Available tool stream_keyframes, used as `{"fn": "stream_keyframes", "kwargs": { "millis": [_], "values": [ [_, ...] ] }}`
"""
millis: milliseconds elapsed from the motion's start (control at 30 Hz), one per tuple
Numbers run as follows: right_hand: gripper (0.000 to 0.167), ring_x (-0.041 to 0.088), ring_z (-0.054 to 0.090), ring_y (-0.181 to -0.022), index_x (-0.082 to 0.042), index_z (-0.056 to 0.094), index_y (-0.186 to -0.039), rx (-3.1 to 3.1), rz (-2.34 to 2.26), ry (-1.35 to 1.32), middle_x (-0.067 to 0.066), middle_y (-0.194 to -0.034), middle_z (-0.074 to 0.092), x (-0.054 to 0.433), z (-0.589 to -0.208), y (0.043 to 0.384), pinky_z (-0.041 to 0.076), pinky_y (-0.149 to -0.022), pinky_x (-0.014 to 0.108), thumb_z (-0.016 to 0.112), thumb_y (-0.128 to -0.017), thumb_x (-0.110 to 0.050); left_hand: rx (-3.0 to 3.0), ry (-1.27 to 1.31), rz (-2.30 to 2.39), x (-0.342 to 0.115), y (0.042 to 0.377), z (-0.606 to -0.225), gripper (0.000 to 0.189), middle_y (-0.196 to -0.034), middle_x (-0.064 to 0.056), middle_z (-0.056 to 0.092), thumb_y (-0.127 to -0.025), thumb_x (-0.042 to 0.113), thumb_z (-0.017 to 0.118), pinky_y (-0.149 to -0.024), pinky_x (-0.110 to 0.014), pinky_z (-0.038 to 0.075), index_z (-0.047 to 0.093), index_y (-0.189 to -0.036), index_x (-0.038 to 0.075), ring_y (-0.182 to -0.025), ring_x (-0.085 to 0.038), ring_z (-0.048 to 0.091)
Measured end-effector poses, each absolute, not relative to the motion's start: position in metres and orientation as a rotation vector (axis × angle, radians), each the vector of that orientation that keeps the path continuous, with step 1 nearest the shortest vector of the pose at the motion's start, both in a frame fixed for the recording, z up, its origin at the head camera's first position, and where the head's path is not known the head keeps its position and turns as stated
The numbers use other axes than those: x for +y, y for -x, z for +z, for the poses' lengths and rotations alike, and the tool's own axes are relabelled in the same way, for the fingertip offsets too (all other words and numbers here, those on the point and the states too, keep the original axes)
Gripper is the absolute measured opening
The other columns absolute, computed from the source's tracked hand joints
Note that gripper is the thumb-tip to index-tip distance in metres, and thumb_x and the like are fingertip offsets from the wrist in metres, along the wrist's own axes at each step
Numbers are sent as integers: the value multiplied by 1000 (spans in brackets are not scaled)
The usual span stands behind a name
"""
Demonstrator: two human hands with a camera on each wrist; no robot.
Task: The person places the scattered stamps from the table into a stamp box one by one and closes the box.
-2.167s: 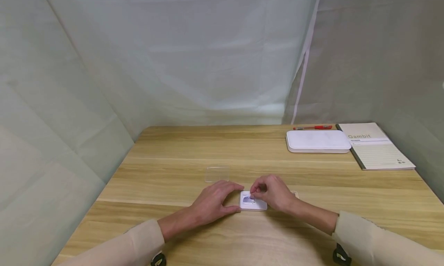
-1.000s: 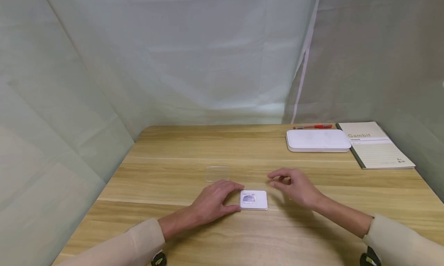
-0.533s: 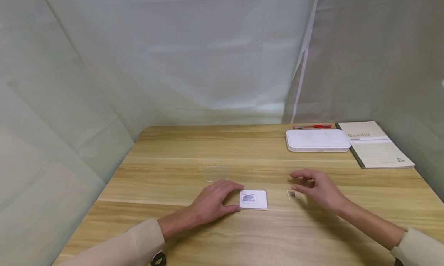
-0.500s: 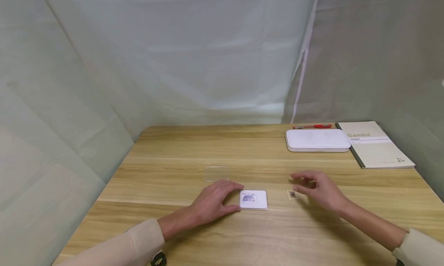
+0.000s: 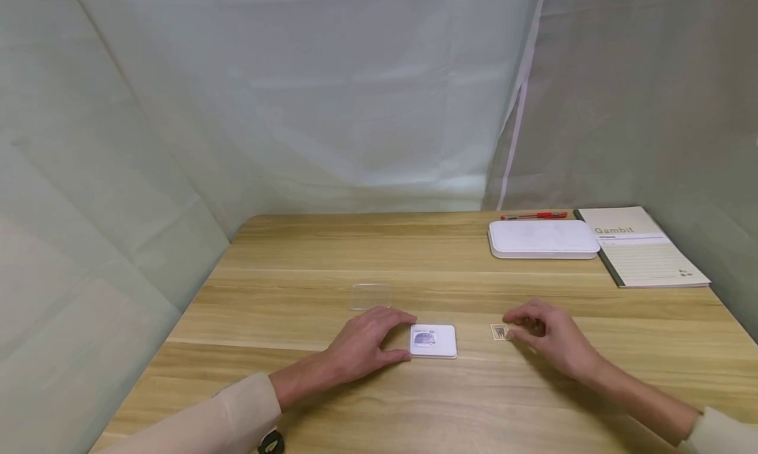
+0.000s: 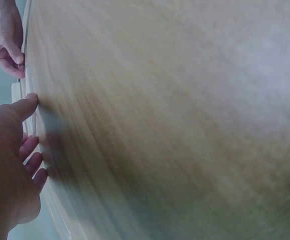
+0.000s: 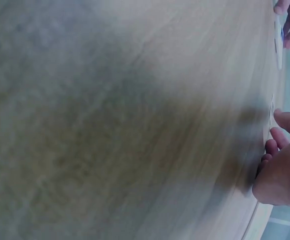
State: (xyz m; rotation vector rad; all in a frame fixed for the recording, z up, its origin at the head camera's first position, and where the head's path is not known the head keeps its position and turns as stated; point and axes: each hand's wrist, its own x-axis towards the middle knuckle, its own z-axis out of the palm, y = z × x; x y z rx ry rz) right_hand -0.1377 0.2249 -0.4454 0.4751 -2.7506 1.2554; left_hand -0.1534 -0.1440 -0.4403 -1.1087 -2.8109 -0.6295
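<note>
A white card in a shallow clear case (image 5: 444, 342) lies flat on the table, with a small purple-printed stamp (image 5: 424, 339) on its left part. My left hand (image 5: 364, 342) holds the case at its left end, index fingertip at the far corner and thumb at the near one. To the right, a second stamp (image 5: 499, 332), pale-bordered with a dark picture, lies on the wood. My right hand (image 5: 556, 339) is low over the table there, thumb tip at the stamp's right edge and index fingertip by its far corner, the two tips apart. The right wrist view shows this hand (image 7: 285, 160) from the side.
A clear plastic cover (image 5: 371, 297) lies behind my left hand. Farther back on the right are a white pencil case (image 5: 543, 238), a red pen (image 5: 535, 216) and a notebook (image 5: 642, 247). Grey-green cloth (image 5: 355, 99) hangs behind the wooden table (image 5: 331, 250).
My right hand has left the stamp on the white card and moved right, then lowered to the second stamp, uncovering it. The left hand stays at the case.
</note>
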Motion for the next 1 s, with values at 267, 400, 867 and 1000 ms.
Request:
{"fn": "stream_keyframes", "kwargs": {
  "millis": [267,400,867,1000],
  "values": [
    [20,12,58,-88,-13,80,-102,-2712,1232,-463,-3,-101,68,220,-450,137,50,-71,24,89,-86,-7,-2820,1101,-624,-144,153,-440,58,-138,2,69,-90,40,86,-109,-41,52,66,-140,18,-129,-16,62],
    [20,12,56,-86,-14,79,-101,-2709,1221,-461,-4,-99,67,220,-452,137,49,-70,24,89,-85,-6,-2823,1100,-626,-144,153,-440,58,-138,2,69,-90,41,86,-109,-41,52,66,-140,18,-129,-16,62],
    [19,12,52,-83,-18,78,-93,-2703,1215,-446,-4,-97,66,219,-454,138,45,-68,25,89,-85,-5,-2831,1095,-626,-143,154,-440,59,-139,2,69,-90,41,86,-109,-41,51,66,-140,18,-129,-16,62],
    [21,12,52,-82,-19,77,-91,-2706,1202,-447,-4,-96,65,219,-454,139,44,-68,24,88,-84,-2,-2828,1096,-628,-143,154,-440,59,-138,1,69,-90,41,86,-110,-41,51,66,-140,18,-130,-17,62]
  ]
}}
